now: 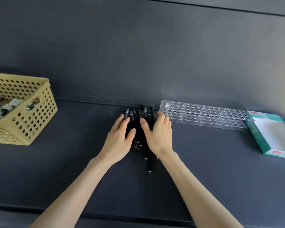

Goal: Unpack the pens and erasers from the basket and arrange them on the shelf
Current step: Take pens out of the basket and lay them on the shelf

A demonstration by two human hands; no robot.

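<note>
Pens (136, 122), black, lie bunched on the dark shelf (64, 165), mostly hidden under our left hand (120, 137) and right hand (158, 134); fingers straight, pressing the bunch from both sides. At left the basket (39, 116) is cut off, its contents blurred; clear rack (204, 116) just right of the pens, teal box (260, 137) beyond it, cropped.

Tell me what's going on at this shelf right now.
A person is gathering a bunch of black pens on the dark shelf. The left hand and right hand press in on it from either side with fairly straight fingers. The pens lie flat, their ends uneven, just left of a clear holder with empty holes. The perforated basket sits far left with some items inside; a teal box lies at the right.
</note>
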